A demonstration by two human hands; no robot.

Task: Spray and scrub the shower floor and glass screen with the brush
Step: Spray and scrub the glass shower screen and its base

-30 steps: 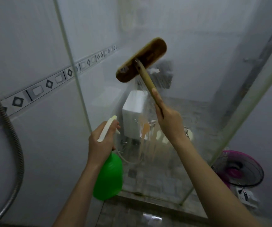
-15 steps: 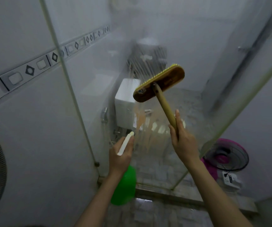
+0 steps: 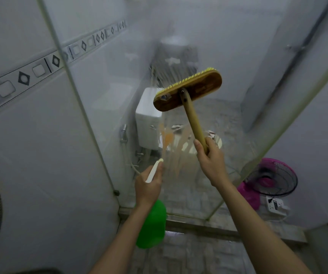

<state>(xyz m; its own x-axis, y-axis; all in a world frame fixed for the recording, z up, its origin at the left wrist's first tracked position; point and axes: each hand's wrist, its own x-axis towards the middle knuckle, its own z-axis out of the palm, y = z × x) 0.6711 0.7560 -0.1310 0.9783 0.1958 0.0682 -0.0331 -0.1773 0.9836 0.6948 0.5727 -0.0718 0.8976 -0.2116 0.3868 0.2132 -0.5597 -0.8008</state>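
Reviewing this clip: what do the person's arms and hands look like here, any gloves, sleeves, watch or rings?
Both forearms are bare as far as the frame shows: no sleeve edge is visible on either. The left hand and the right hand wear no gloves. No watch, bracelet or band shows at either wrist, and no ring shows on the visible fingers. The light is dim, so finer marks cannot be made out.

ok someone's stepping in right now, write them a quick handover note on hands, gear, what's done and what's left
Left hand: closed on the green spray bottle, white nozzle aimed at the glass screen.
Right hand: gripping the brush by its wooden handle, head raised with yellow bristles against the glass.
Done: glass looks wet and streaked around and below the brush.
Left: scrub the remaining glass; shower floor state is hard to judge from here.
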